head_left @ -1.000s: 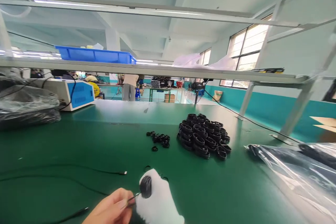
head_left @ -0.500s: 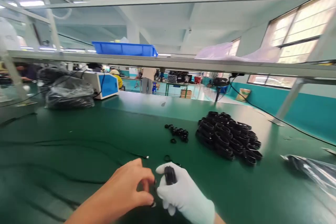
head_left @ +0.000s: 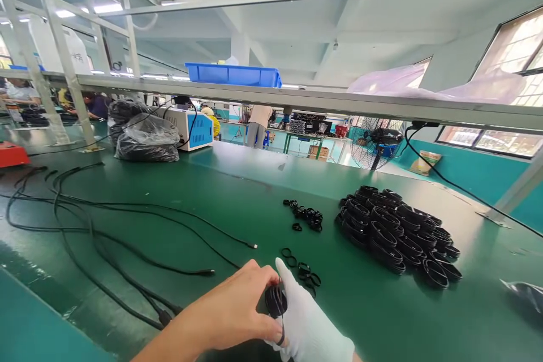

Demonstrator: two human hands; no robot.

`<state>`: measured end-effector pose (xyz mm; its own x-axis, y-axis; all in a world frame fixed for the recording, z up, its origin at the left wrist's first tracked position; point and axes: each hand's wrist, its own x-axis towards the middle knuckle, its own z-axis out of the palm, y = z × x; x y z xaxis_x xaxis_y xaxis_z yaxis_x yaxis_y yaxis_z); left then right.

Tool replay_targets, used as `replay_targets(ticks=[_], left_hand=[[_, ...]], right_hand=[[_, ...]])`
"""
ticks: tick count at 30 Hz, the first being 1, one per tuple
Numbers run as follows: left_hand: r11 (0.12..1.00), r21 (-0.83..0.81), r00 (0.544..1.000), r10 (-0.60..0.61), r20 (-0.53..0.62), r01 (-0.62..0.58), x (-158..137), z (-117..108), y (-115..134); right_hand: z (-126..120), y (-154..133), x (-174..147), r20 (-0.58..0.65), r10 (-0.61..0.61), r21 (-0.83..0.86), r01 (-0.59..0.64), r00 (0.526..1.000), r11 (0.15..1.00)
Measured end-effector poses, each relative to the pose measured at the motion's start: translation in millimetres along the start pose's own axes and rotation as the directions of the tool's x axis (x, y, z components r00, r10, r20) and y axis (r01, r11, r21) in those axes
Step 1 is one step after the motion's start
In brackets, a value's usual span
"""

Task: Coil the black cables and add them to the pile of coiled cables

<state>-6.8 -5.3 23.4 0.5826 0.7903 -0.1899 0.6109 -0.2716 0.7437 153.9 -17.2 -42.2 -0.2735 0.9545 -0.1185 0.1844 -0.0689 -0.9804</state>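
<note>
1. Lying loose across the left of the worktop point(head_left: 178, 188): black cables point(head_left: 199, 272), apparently not yet coiled.
2. At bottom centre: bare left hand point(head_left: 246, 306), seemingly holding a thin black band point(head_left: 281, 336) stretched between fingers and thumb; contact partly hidden.
3. Just right of that: coiled bundle point(head_left: 275, 300), clasped in the grip of the gloved right hand point(head_left: 313, 328); banding probably under way, not complete.
4. Right of centre: spare black bands point(head_left: 314, 218), clustered and scattered, apparently unused.
5. At right: large pile of coils point(head_left: 386, 237), seemingly done.
</note>
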Motion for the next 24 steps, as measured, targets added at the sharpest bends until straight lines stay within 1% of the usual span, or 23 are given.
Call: replay_targets(ticks=[2,4,6,7,8,9,10,11,12,14,16,17,18,19,20,21,22,23,24], left_hand=[[0.996,0.079,0.999,-0.039,0.012,0.037,6,-1,-1],[0.991,0.127,0.996,-0.052,0.069,0.043,12,-7,-4],[0.997,0.078,0.983,-0.039,0.177,0.026,18,-17,-7],[0.999,0.031,0.975,-0.027,0.223,0.021,19,-22,-9],[1.000,-0.023,0.969,-0.012,0.246,0.019,19,-27,-10],[0.997,-0.072,0.971,0.000,0.241,0.018,18,-30,-12],[0.993,-0.113,0.977,0.006,0.214,0.018,17,-33,-14],[0.988,-0.151,0.984,0.007,0.180,0.020,16,-33,-16],[0.981,-0.194,0.989,0.006,0.147,0.023,14,-33,-18],[0.967,-0.255,0.996,-0.005,0.085,0.027,12,-29,-20],[0.960,-0.281,1.000,-0.005,0.025,0.012,9,-21,-20],[0.964,-0.266,1.000,-0.004,-0.014,0.000,7,-16,-18],[0.976,-0.217,0.998,-0.011,-0.068,-0.004,4,-10,-15],[0.992,-0.126,0.990,-0.019,-0.140,0.002,-1,-2,-11],[1.000,0.007,0.976,-0.004,-0.218,0.006,-6,6,-5],[0.986,0.167,0.957,0.038,-0.289,0.011,-12,15,0],[0.945,0.328,0.936,0.107,-0.334,0.009,-17,24,5],[0.888,0.459,0.919,0.178,-0.353,0.004,-22,32,10],[0.841,0.541,0.909,0.224,-0.351,0.002,-25,38,13]], right_hand=[[0,-5,-4,0.004,-0.067,-0.048,0.068,0.998,0.997],[2,-13,-6,-0.006,-0.081,-0.110,0.080,0.997,0.991],[4,-23,-6,-0.071,-0.023,-0.131,0.014,0.997,0.991],[5,-28,-6,-0.099,0.033,-0.109,-0.043,0.995,0.993],[4,-33,-6,-0.099,0.099,-0.073,-0.106,0.990,0.992],[3,-37,-6,-0.064,0.163,-0.032,-0.166,0.984,0.986],[0,-40,-7,0.001,0.215,0.005,-0.215,0.977,0.977],[-2,-43,-8,0.075,0.239,0.038,-0.242,0.968,0.969],[-5,-43,-9,0.142,0.236,0.072,-0.248,0.961,0.966],[-8,-42,-10,0.232,0.174,0.151,-0.212,0.957,0.966],[-9,-40,-10,0.261,0.131,0.205,-0.187,0.956,0.961],[-8,-39,-9,0.249,0.147,0.204,-0.200,0.957,0.958],[-7,-39,-8,0.217,0.184,0.182,-0.225,0.959,0.957],[-7,-40,-7,0.163,0.228,0.146,-0.252,0.960,0.957],[-7,-41,-6,0.103,0.255,0.111,-0.266,0.961,0.958],[-7,-43,-6,0.054,0.247,0.086,-0.251,0.968,0.964],[-9,-46,-6,0.029,0.208,0.072,-0.210,0.978,0.975],[-11,-48,-8,0.035,0.151,0.072,-0.153,0.988,0.986],[-14,-51,-11,0.061,0.091,0.080,-0.096,0.994,0.992]])
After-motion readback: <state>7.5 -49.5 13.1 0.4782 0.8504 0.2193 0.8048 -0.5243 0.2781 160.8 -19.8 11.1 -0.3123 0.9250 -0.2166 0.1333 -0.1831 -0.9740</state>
